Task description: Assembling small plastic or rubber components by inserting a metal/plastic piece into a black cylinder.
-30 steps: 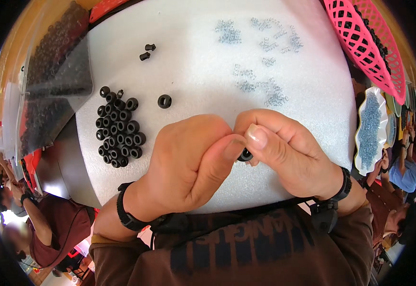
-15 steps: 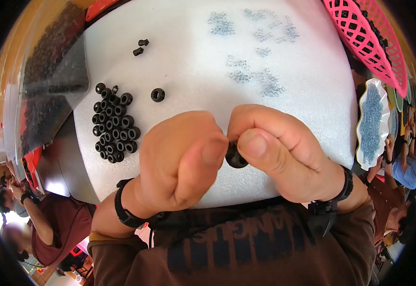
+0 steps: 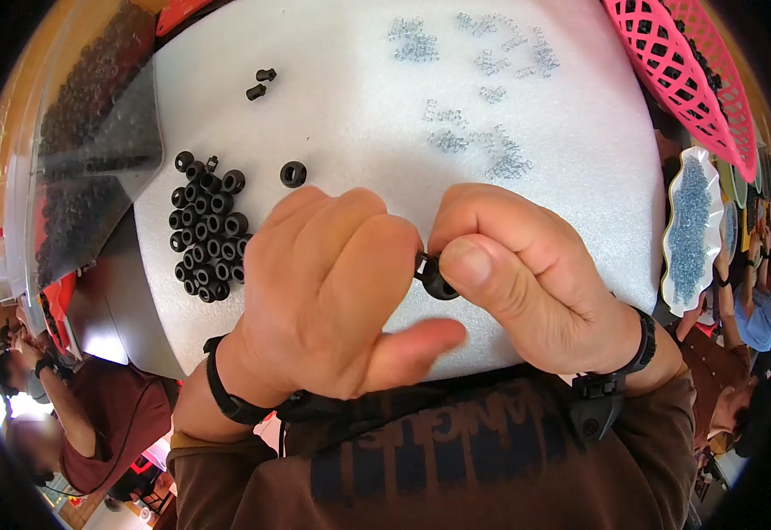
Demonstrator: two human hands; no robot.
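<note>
Between the thumb and curled index finger of my right hand [image 3: 536, 296] is a round black cord lock [image 3: 439, 283], with a small black plunger [image 3: 422, 263] standing out of its upper left side. My left hand [image 3: 319, 283] is right beside it, index finger against the plunger end. Its thumb points away from the curled fingers, and I see nothing held there. Left of my hands, several round black cord lock shells [image 3: 213, 225] lie grouped on the white foam mat [image 3: 350, 106]. One shell [image 3: 293, 174] lies alone, and two small plungers [image 3: 262, 83] lie farther back.
Small metal springs [image 3: 414, 41] are scattered over the far right of the mat. A scalloped white dish [image 3: 673, 256] of springs and a pink mesh basket [image 3: 677, 79] stand at the right. A clear container [image 3: 94, 132] of black parts is at the left. Other people sit around.
My left thumb has swung down and away from the fingers, and the left hand has turned slightly. The plunger now shows between my hands. My right hand keeps its hold on the cord lock.
</note>
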